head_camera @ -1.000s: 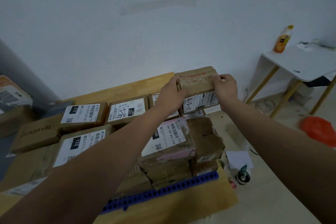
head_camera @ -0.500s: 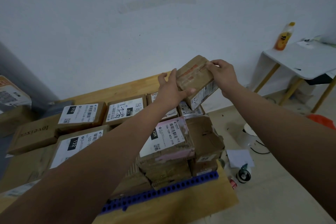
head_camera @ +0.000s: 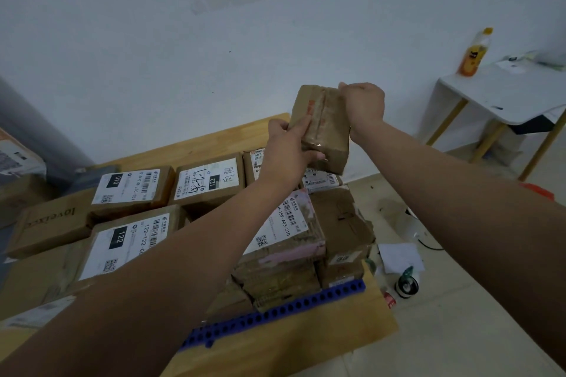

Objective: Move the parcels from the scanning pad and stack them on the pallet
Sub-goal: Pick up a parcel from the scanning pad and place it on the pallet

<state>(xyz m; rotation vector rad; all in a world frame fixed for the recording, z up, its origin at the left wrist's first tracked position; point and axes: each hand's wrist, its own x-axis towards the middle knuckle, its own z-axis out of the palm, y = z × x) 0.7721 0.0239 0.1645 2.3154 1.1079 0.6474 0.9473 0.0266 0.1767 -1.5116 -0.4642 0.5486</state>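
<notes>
- Both hands hold one brown parcel in the air above the far right corner of the stacked parcels; it is tilted, its taped seam facing the camera
- The left hand grips its lower left edge, fingers wrapped across the front face
- The right hand clasps the upper right corner; its fingers curl behind the box and are hidden
- The held parcel's label cannot be seen from this side
- Below it, boxes with white labels lie in rows on the blue perforated pallet, which rests on a wooden bench; only the pallet's front strip shows
- The left forearm covers part of the label on the pink-taped box and the boxes behind it
- Boxes at the left edge are cut off by the frame
- A white side table with an orange bottle stands at the right, its far end cut off
- Small items on the floor are hard to identify
</notes>
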